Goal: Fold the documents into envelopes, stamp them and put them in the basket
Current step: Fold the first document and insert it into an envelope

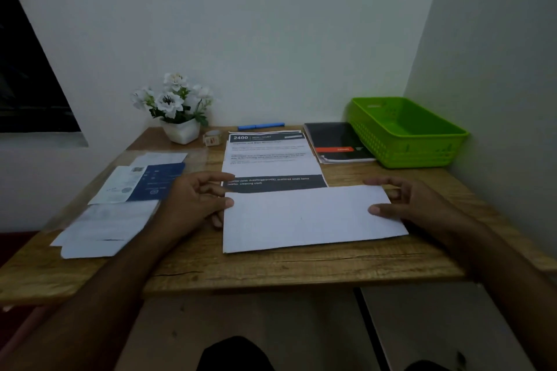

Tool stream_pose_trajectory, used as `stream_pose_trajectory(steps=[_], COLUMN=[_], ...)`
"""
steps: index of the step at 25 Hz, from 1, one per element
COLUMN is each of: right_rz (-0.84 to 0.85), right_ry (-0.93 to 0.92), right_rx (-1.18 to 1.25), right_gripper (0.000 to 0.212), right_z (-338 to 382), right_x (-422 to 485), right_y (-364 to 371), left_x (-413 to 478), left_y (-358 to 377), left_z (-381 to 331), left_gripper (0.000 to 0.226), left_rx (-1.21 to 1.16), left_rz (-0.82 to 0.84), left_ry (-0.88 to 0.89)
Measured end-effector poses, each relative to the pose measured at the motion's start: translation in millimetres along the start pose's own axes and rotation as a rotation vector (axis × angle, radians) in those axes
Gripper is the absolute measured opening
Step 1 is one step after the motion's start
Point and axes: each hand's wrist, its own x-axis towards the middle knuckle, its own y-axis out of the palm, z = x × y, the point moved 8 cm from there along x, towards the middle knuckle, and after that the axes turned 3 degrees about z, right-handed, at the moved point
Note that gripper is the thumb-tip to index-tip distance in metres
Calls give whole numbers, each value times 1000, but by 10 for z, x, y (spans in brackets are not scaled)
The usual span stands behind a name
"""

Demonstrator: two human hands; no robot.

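Observation:
A printed document lies in the middle of the wooden table, its near part folded up so the blank white back faces me. My left hand grips the fold's left edge with thumb on top. My right hand holds the right edge, thumb pressing the paper. A stack of white envelopes lies at the left under a clear sleeve. The green basket stands at the back right and looks empty. A small stamp sits by the flower pot.
A white pot of white flowers stands at the back left. A blue pen lies along the wall. A black booklet rests between the document and the basket. A blue-and-white leaflet lies above the envelopes.

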Motion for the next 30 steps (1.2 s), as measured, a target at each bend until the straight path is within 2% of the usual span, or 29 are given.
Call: stream_pose_trajectory(steps=[4, 7, 10, 12, 15, 18, 21, 23, 27, 30], right_rz=[-45, 5, 11, 3, -46, -130, 50, 102, 97, 4], right_ry=[26, 47, -3, -65, -115, -266, -308, -283, -261, -297], right_rx=[-504, -687, -820, -808, -735, -760, -851, -956, -941, -886], right_gripper=[51, 52, 53, 53, 48, 35, 51, 57, 60, 61], right_z=[70, 80, 118, 162, 219, 324, 232, 158, 198, 262], right_x=[9, 42, 40, 25, -31, -156, -223, -176, -89, -89], right_y=[-2, 62, 87, 138, 190, 325, 697, 788, 757, 689], left_x=[-57, -54, -115, -177, -206, -189, -169, -141, -102, -92], left_y=[-4, 32, 140, 297, 443, 460, 492, 500, 477, 466], left_z=[41, 50, -80, -153, -111, -67, -8, 36, 52, 52], left_gripper=[36, 33, 27, 27, 38, 48, 68, 77, 79, 72], left_rx=[178, 429, 717, 797, 843, 871, 967, 1007, 1007, 1001], left_rz=[-14, -74, -99, 12, 157, 175, 214, 223, 201, 185], left_ry=[-5, 39, 226, 384, 421, 418, 393, 357, 337, 346])
